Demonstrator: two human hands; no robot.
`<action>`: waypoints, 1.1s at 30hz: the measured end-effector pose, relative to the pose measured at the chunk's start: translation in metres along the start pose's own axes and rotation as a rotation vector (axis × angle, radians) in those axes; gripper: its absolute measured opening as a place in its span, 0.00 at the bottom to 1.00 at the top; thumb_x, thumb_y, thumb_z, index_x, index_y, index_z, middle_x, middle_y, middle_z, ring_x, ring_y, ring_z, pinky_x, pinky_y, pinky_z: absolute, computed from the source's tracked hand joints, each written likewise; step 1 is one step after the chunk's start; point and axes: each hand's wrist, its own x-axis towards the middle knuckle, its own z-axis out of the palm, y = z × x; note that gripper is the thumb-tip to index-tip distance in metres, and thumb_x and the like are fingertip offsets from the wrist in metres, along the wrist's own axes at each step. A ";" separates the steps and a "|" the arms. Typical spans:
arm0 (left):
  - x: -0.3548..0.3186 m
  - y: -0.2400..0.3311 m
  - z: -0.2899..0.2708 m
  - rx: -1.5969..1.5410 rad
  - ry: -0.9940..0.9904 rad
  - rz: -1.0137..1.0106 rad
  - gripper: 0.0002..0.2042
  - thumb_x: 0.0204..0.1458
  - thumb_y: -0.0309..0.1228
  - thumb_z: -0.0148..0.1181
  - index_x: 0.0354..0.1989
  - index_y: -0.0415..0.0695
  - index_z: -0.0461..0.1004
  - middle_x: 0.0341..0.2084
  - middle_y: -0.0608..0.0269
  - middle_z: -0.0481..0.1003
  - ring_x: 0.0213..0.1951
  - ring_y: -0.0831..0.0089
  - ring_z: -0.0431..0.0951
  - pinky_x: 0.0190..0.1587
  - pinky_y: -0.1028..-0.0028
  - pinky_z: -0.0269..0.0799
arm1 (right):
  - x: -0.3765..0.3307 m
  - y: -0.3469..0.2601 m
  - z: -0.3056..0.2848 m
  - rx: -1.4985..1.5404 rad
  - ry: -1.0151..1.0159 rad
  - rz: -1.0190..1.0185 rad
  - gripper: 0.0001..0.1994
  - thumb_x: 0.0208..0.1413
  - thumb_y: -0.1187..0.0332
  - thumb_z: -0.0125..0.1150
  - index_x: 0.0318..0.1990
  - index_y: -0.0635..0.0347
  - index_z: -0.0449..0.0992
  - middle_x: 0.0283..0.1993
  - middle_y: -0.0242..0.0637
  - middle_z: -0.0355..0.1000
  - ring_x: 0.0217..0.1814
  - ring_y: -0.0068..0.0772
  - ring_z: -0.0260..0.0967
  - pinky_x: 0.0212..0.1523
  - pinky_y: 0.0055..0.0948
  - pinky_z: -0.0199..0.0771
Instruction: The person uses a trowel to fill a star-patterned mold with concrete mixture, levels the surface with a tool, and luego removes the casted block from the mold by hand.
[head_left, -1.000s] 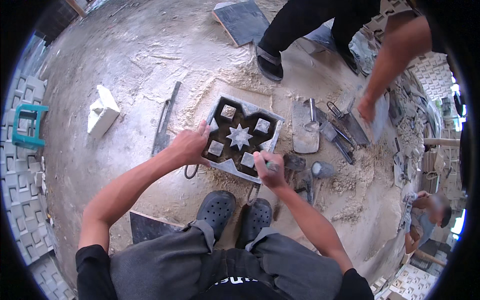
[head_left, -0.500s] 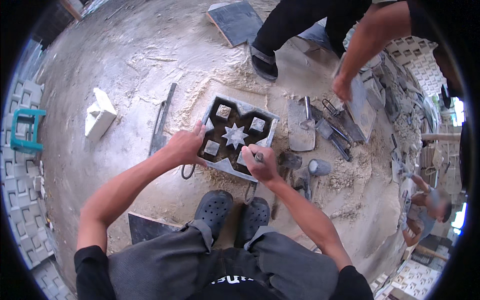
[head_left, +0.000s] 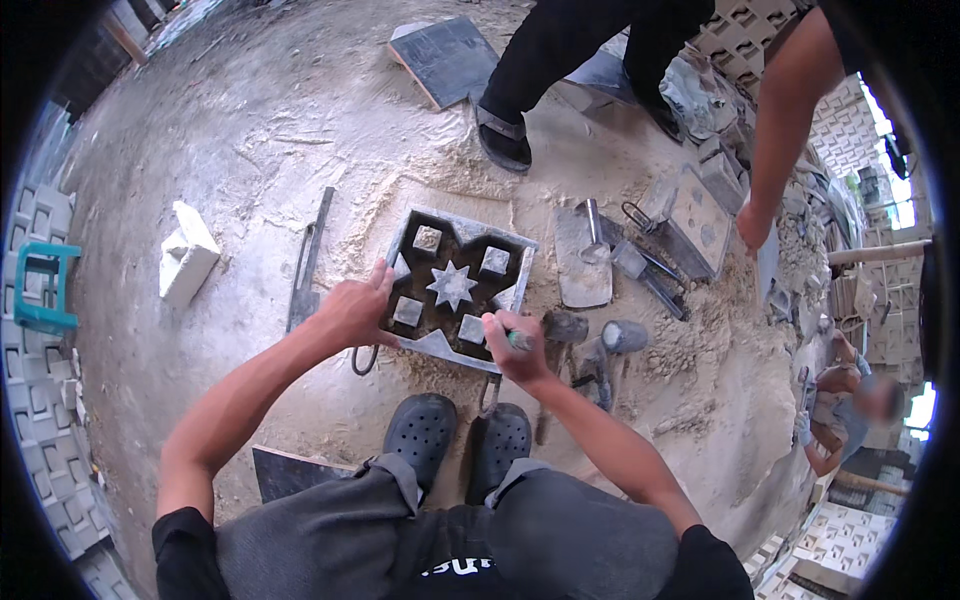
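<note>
A square metal mould (head_left: 418, 342) lies on the dusty ground before my feet, with a raised star (head_left: 451, 286) at its centre and small square blocks around it in dark channels. My left hand (head_left: 350, 312) rests on the mould's left side, fingers stretched along the edge and thumb apart. Over the near right corner, my right hand (head_left: 516, 350) is closed round a tool with a short greenish handle end (head_left: 520, 341); its working part is hidden. Wire loop handles (head_left: 366, 362) stick out from the mould's near side.
Right of the mould lie a flat-bladed trowel (head_left: 583, 275), a black mallet head (head_left: 566, 327) and a grey cylinder (head_left: 624, 337). A slotted metal bar (head_left: 311, 255) and white block (head_left: 188, 256) lie left. A co-worker's hand (head_left: 752, 226) and sandal (head_left: 503, 140) are at the far right.
The view has shifted slightly, and the scene sits a little lower and further left. My right hand has turned at the mould's corner. The co-worker's hand has moved right, off a grey board.
</note>
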 end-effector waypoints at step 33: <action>0.003 0.001 0.003 0.008 -0.016 -0.006 0.62 0.31 0.62 0.73 0.67 0.28 0.51 0.66 0.31 0.55 0.46 0.42 0.78 0.50 0.56 0.74 | 0.019 0.024 -0.003 -0.068 -0.049 0.059 0.19 0.61 0.64 0.54 0.20 0.64 0.63 0.17 0.40 0.53 0.21 0.22 0.52 0.23 0.34 0.55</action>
